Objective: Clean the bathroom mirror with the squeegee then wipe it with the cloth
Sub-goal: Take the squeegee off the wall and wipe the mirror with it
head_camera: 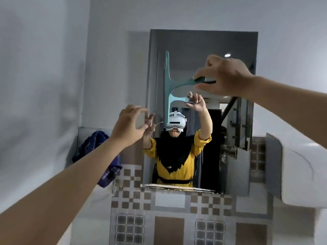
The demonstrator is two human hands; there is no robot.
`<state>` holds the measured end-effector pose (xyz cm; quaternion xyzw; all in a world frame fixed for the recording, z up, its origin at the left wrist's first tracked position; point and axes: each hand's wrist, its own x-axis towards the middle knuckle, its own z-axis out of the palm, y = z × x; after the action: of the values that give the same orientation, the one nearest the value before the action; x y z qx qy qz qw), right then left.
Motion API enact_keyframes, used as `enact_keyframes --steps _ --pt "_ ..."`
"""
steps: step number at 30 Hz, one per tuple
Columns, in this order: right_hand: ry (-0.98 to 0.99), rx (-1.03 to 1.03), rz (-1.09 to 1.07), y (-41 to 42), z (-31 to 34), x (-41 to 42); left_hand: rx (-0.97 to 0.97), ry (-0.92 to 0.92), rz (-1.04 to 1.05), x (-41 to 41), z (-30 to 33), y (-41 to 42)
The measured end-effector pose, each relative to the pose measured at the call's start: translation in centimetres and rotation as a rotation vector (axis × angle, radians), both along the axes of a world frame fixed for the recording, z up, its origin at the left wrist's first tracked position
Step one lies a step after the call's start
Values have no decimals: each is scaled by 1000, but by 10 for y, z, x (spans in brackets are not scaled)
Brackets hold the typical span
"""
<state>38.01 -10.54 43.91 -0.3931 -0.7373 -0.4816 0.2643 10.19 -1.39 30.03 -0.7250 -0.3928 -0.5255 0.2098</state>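
squeegee (169, 89) against the mirror (203, 50) (upper part); cloth (92, 147) hangs left.

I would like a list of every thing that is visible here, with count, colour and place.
mirror: one, frameless, centre of the wall.
squeegee: one, teal, blade upright against the mirror's left part.
cloth: one, dark blue checked, hanging left of the mirror.
tiles: many, brown, grey and white, on the wall below the mirror.
white fixture: one, at the right edge; kind unclear.
right hand: one, fingers holding the squeegee handle.
left hand: one, open, empty, at the mirror's left edge.
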Motion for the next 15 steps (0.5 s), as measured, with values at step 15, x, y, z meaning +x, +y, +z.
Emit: enact_keyframes --steps 15 --pt "131 140 101 66 103 -58 -313 283 335 -11 28 81"
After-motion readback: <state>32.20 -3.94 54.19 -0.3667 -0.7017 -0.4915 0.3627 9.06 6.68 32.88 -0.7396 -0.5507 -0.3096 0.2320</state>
